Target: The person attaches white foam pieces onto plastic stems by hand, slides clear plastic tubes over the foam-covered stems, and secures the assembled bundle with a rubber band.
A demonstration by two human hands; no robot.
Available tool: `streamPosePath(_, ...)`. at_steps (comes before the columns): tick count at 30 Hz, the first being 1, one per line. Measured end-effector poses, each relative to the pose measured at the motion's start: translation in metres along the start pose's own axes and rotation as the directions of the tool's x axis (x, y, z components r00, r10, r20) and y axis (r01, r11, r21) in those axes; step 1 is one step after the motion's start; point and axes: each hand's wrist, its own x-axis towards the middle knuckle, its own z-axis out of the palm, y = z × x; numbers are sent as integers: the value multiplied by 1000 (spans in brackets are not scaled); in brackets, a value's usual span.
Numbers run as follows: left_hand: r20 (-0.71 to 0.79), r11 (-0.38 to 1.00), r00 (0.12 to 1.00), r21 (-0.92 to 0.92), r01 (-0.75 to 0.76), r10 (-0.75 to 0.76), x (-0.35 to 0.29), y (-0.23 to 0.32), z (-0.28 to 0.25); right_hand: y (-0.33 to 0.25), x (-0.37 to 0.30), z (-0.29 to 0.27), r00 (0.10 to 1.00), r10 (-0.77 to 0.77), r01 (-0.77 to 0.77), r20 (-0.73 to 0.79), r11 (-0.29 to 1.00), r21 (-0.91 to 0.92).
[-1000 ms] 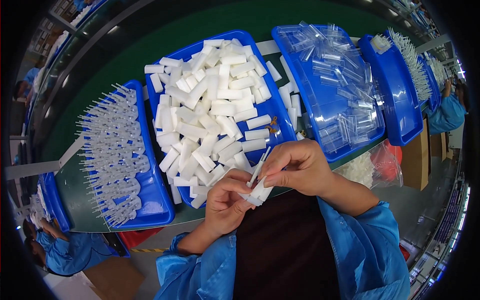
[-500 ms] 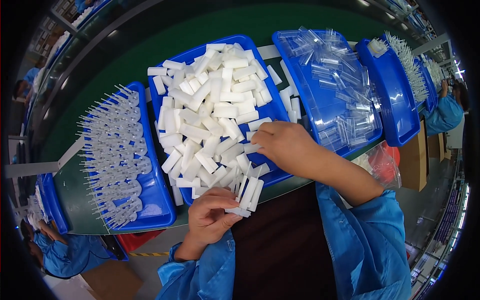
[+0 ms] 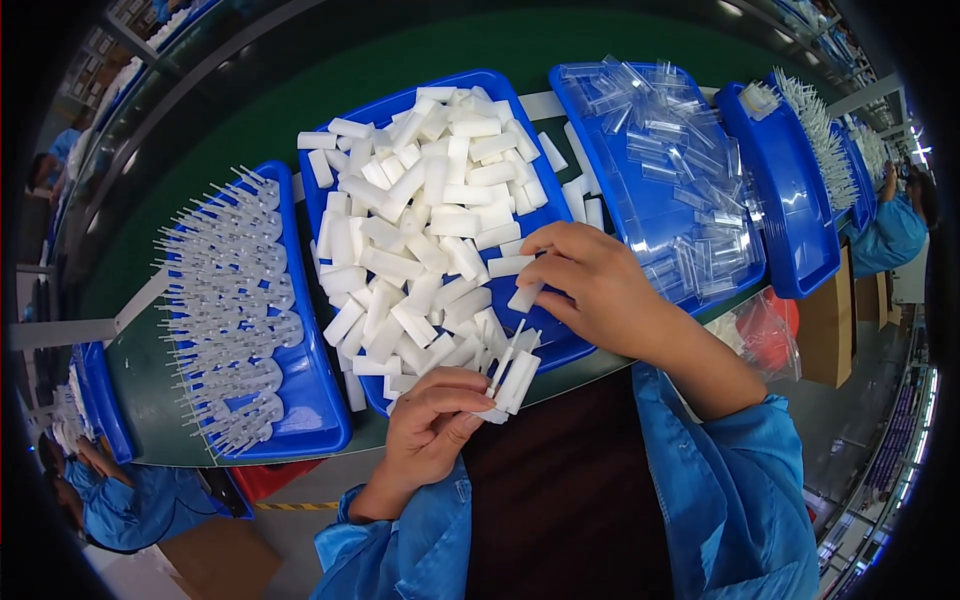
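My left hand is closed on a white pronged plastic part, held at the near edge of the middle tray. White foam-like sticks stand on this part, next to thin bare prongs. Just above and to the right, my right hand pinches a short white stick, its lower end close to the prong tips. Another white stick lies at my right fingertips; whether it is held too, I cannot tell. The blue middle tray bears a heap of similar white sticks.
On the left, a blue tray holds rows of pronged white parts. Clear plastic tubes fill a blue tray on the right. Beyond it are stacked blue trays and a cardboard box. A co-worker sits far right.
My right hand has drawn back from the heap with a white stick, toward the pronged part. My left hand has shifted slightly right and up, tilting the part.
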Motion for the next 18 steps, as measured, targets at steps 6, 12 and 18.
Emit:
streamPosePath(6, 14, 1000, 1000, 11, 8, -8, 4, -1, 4, -2, -11, -9, 998, 31, -25, -49, 992, 122)
streamPosePath(12, 24, 997, 996, -9, 82, -81, 5, 2, 7, -8, -16, -13, 998, 12, 0, -66, 985, 171)
streamPosePath(18, 45, 996, 995, 11, 92, -92, 8, 3, 10, -4, -14, -33, 990, 116, -140, 79, 845, 516)
